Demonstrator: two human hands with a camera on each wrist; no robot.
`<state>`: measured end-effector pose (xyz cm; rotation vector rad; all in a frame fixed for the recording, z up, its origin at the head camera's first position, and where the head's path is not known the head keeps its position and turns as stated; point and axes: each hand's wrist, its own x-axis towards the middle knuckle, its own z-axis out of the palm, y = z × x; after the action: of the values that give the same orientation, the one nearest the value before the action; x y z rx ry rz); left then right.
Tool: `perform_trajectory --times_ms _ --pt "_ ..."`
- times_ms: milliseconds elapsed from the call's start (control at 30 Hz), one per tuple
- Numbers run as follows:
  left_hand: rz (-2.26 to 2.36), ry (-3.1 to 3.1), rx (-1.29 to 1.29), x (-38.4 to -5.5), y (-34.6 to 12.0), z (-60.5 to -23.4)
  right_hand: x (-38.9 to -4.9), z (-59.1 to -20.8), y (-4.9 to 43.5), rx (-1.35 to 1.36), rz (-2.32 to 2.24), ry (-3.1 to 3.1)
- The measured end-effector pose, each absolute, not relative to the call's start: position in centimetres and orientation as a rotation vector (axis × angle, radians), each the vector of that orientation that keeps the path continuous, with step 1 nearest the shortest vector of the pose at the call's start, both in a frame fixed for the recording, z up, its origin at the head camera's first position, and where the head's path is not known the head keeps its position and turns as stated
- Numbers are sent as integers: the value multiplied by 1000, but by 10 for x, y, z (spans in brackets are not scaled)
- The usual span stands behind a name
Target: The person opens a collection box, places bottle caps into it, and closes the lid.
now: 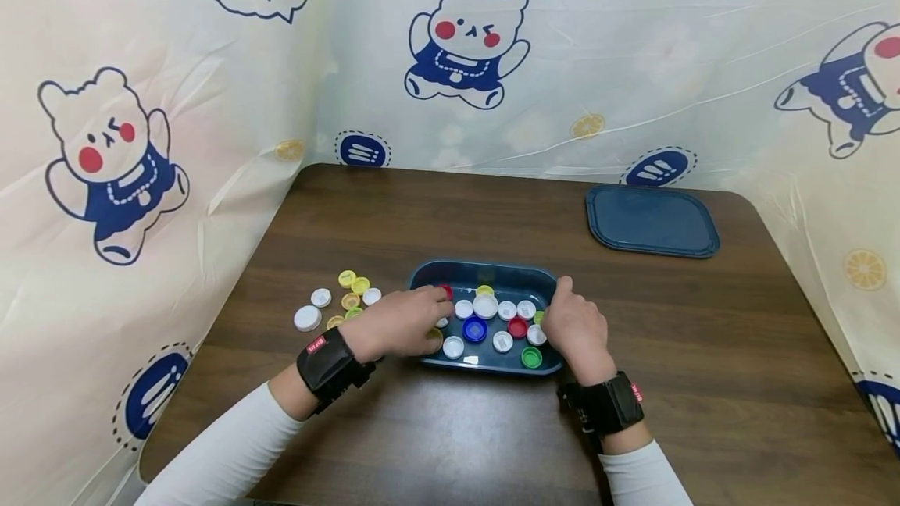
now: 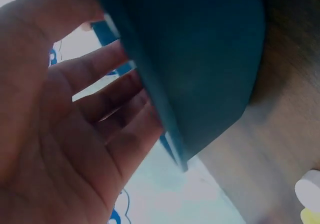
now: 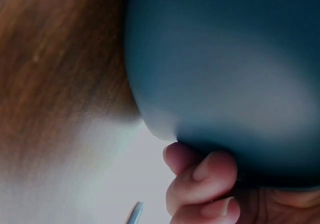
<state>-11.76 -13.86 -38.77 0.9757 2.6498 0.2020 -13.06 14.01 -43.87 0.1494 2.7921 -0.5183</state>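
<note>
A dark blue tray holds several plastic bottle caps in white, red, blue, green and yellow; a blue cap lies near its middle. My left hand reaches over the tray's left end, fingertips among the caps there. In the left wrist view its fingers pass over the rim, spread a little, with their tips hidden behind the tray wall. My right hand grips the right end of the tray. Its curled fingers sit under the rim in the right wrist view.
Left of the tray, several loose caps lie on the wooden table, among them a white cap and a yellow cap. A flat blue lid rests at the back right. Printed cloth surrounds the table's back and sides.
</note>
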Motion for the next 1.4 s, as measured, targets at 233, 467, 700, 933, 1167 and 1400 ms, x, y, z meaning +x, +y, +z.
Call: perform_trajectory --times_ms 233,467,700,933,1167,1400 --pt "291 2787 848 -122 -158 -364 -131 -439 140 150 -517 2789" --pt "246 2903 589 -142 -202 -350 -130 -438 140 149 -519 2785" --pt "206 2882 470 -165 -244 -371 -131 -437 141 153 -518 2777" --pt "274 2797 427 -173 -269 -395 -131 -437 140 153 -523 2772" --pt "340 2732 388 -179 -275 -416 -131 -439 140 155 -518 2777" --pt "338 2683 361 -182 -273 -424 -132 -439 141 157 -519 2777"
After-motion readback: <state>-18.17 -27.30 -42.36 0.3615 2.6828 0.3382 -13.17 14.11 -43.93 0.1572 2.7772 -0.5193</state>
